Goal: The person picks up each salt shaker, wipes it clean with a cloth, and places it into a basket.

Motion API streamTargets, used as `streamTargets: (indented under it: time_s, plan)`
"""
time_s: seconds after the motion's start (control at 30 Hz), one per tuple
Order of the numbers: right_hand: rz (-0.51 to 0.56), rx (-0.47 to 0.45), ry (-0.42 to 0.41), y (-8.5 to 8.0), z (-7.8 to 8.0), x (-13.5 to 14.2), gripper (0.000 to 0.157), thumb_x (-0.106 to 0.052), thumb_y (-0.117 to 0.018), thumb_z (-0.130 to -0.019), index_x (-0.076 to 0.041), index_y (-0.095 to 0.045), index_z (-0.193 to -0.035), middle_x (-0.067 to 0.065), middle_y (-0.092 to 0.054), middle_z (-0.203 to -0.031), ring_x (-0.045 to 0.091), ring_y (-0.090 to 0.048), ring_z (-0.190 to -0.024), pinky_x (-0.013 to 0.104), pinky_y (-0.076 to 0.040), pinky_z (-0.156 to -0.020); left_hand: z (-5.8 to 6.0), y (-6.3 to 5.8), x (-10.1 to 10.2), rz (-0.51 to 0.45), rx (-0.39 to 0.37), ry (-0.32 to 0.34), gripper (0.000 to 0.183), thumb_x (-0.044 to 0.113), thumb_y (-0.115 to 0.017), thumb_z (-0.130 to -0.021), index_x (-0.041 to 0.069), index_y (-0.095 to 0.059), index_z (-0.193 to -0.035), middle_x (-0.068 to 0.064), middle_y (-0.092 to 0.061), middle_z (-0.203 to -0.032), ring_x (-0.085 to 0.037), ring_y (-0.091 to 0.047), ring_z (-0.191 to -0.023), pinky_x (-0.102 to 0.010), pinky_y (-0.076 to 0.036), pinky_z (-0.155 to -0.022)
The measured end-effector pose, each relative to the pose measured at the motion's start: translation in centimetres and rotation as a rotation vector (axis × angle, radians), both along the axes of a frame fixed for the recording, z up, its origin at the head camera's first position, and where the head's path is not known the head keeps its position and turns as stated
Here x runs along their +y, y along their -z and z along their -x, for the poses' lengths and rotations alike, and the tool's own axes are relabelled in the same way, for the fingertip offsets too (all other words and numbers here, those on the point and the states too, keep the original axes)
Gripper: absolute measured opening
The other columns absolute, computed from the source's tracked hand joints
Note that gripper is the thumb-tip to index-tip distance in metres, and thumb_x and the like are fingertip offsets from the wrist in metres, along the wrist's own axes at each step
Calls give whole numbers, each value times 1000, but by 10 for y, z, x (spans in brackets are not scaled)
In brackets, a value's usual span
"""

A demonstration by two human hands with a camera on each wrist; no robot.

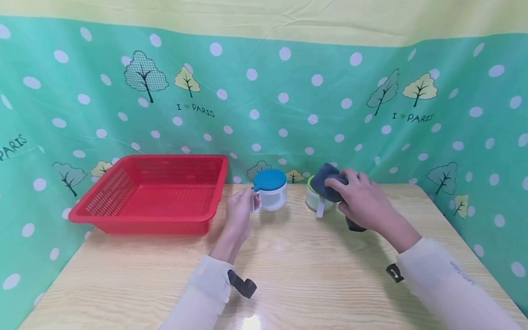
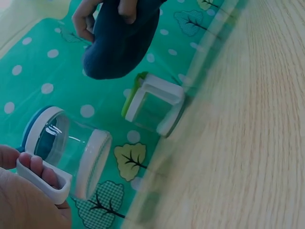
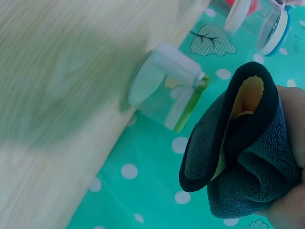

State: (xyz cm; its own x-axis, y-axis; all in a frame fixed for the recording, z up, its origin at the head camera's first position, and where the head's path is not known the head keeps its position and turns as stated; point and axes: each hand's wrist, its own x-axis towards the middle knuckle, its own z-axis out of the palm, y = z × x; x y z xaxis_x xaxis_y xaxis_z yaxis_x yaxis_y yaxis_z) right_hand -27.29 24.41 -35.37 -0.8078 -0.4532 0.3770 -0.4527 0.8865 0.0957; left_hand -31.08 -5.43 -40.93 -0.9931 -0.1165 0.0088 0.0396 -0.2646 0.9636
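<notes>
My left hand (image 1: 239,211) grips the white handle of a clear storage jar (image 1: 274,200) with a blue lid. In the left wrist view, fingers curl through that handle and the jar's white base (image 2: 93,164) faces the table side. A dark grey-blue cloth (image 1: 326,183), folded and bunched, is held in my right hand (image 1: 366,200). The right wrist view shows the cloth's dark hem and paler inner side. Below the cloth a second clear jar (image 2: 155,107), with a green lid and white handle, stands upright on the table; the cloth partly covers it in the head view.
A red perforated plastic basket (image 1: 156,224) sits at the back left of the wooden table (image 1: 303,287). Behind the table's far edge hangs a green polka-dot curtain (image 1: 251,129), which also runs along the right side.
</notes>
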Motion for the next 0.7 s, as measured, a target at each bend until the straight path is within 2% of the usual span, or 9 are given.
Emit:
streamTargets:
  time_s: [0.17, 0.37, 0.53, 0.7]
  plan:
    - [-10, 0, -3, -2, 0, -13, 53, -14, -76, -87, -26, -55, -134, 26, -50, -132, 45, -56, -96, 57, -55, -67, -1, -5, -2, -37, 14, -2, 24, 7, -54, -94, 8, -59, -70, -4, -56, -74, -21, -52, -89, -38, -40, -91]
    - [-22, 12, -26, -1, 0, -28, 54, -16, -78, -86, -26, -55, -134, 24, -51, -132, 43, -57, -92, 56, -56, -69, -3, -10, -5, -25, 37, 5, 23, 9, -54, -93, 6, -59, -71, -4, -55, -74, -22, -51, -93, -41, -38, -94]
    - [-8, 9, -51, 2, 1, -40, 56, -14, -79, -86, -26, -55, -136, 22, -51, -134, 43, -57, -94, 56, -56, -71, -3, -13, -10, -12, 58, -9, 24, 8, -53, -92, 1, -60, -70, -6, -57, -75, -24, -52, -93, -40, -41, -93]
    - [-4, 30, -67, 7, 1, -49, 57, -17, -81, -85, -27, -56, -135, 21, -52, -134, 42, -57, -93, 54, -55, -69, -7, -22, -15, -18, 89, 9, 24, 8, -52, -92, -1, -59, -72, -7, -56, -80, -23, -50, -109, -40, -41, -96]
